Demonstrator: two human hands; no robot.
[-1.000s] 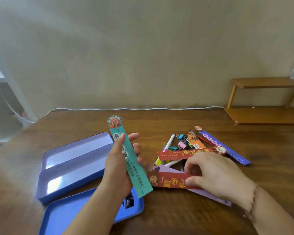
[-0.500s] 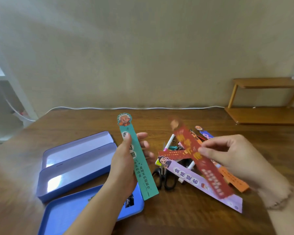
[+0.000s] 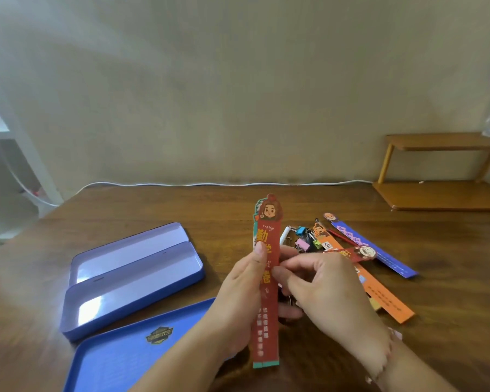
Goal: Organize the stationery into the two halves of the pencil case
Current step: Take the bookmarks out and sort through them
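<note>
Head view. Left hand (image 3: 238,295): fingers and thumb grip a red bookmark (image 3: 267,281) upright at centre; a teal bookmark (image 3: 257,206) behind it shows only as a sliver at its top and bottom edges. Right hand (image 3: 326,290): fingers curled at the red bookmark's right edge; contact hard to make out. Pencil case (image 3: 130,278), two open halves, at 9 o'clock on the surface (image 3: 436,321); blue lid (image 3: 119,360) at 7 o'clock, cut off by the frame. Remaining pile at 2 o'clock: binder clips (image 3: 306,240), orange bookmark (image 3: 385,301), blue bookmark (image 3: 379,253), partly hidden by the right hand.
</note>
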